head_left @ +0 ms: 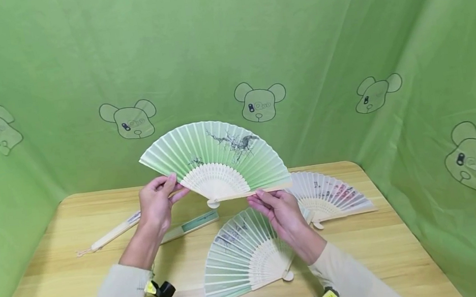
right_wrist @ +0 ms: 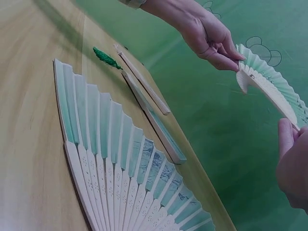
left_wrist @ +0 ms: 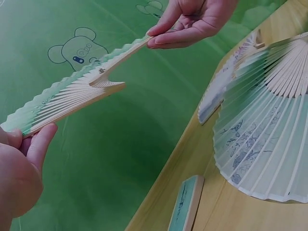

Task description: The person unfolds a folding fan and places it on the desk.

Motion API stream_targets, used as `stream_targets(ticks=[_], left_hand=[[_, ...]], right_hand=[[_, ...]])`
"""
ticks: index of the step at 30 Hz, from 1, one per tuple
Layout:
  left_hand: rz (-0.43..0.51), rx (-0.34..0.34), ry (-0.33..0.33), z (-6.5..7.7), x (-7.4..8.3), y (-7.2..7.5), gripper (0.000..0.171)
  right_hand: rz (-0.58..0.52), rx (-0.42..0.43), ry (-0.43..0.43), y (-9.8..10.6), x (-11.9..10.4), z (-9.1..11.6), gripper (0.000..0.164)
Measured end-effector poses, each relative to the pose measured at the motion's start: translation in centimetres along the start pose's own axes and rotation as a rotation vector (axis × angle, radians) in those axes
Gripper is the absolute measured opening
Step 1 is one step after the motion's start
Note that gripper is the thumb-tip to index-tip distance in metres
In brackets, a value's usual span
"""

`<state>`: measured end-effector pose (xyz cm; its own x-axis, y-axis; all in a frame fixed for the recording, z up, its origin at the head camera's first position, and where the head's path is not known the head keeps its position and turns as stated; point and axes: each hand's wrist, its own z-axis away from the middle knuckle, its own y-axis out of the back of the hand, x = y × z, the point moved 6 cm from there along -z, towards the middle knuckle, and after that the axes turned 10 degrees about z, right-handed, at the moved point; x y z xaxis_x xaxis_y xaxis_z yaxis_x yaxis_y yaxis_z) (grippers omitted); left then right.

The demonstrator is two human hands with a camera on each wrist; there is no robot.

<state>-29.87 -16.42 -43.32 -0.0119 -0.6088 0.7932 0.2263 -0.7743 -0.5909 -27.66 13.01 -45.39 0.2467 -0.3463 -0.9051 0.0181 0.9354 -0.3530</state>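
A spread green folding fan (head_left: 214, 159) with a dark blossom-branch print is held up above the table. My left hand (head_left: 158, 200) pinches its left edge near the ribs. On the other side my right hand (head_left: 279, 210) pinches the right guard stick between thumb and fingers. The fan's pivot end points down toward me, between the hands. Beneath the right hand, a second open pale-green fan (head_left: 233, 253) lies on the table. Behind it to the right rests an open white fan (head_left: 328, 194) with a reddish flower print, partly covered by the held fan and the right hand.
Two folded fans lie on the left of the wooden table (head_left: 56, 270): a pale one (head_left: 116, 232) and a green one (head_left: 196, 224), both partly behind the left arm. A green tassel (right_wrist: 107, 57) shows in the right wrist view. Green cloth (head_left: 208, 48) walls surround the table.
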Motion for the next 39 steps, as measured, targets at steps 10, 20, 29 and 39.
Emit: stream_targets(ticks=[10, 20, 29, 39], left_hand=[[0.089, 0.027, -0.033, 0.5, -0.7, 0.0, 0.01], [0.158, 0.04, -0.027, 0.9, -1.7, -0.3, 0.012], [0.173, 0.019, -0.005, 1.0, -2.2, -0.5, 0.011], [0.14, -0.008, -0.001, 0.7, -2.1, -0.2, 0.01]], right_hand=[[-0.037, 0.036, 0.047, 0.2, -0.2, 0.3, 0.009], [-0.042, 0.075, 0.102, 0.8, -0.5, 0.7, 0.006], [-0.044, 0.082, 0.108, 1.4, -0.5, 0.9, 0.011], [-0.035, 0.085, 0.104, 1.9, -0.2, 0.7, 0.01]])
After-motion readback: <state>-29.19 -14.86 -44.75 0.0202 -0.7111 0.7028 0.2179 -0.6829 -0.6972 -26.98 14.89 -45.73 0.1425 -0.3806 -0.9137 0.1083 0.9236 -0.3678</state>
